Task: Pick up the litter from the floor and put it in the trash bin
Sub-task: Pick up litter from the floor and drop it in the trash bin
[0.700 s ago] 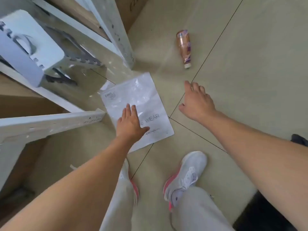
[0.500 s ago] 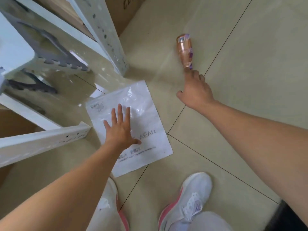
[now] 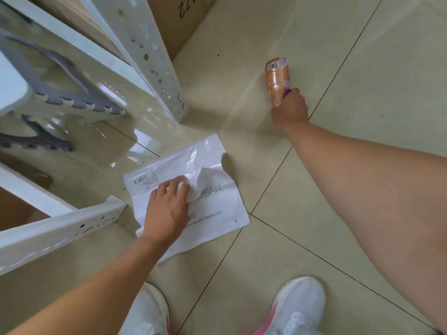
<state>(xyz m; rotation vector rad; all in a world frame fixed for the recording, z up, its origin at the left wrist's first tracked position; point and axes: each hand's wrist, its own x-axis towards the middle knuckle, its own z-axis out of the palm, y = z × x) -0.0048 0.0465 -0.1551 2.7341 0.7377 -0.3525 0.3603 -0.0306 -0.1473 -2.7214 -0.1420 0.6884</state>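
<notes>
A white plastic mailer bag [image 3: 212, 204] with grey print lies on the tiled floor beside a white shelf post. My left hand [image 3: 167, 209] rests on it with the fingers curled, pinching up a fold of the plastic near its middle. Farther out on the floor lies an orange-pink plastic bottle [image 3: 277, 78]. My right hand [image 3: 290, 110] is closed around its neck end, hiding the cap. No trash bin is in view.
A white perforated metal shelf frame [image 3: 147, 54] stands at the left, with a white-and-grey folding stool [image 3: 60, 93] under it. A brown cardboard box [image 3: 179, 18] sits at the top. My two white-and-pink shoes [image 3: 297, 308] are at the bottom.
My right hand reached forward and closed on the bottle's neck. My left hand went from flat on the bag to curled, bunching the plastic up. The camera moved closer to the floor.
</notes>
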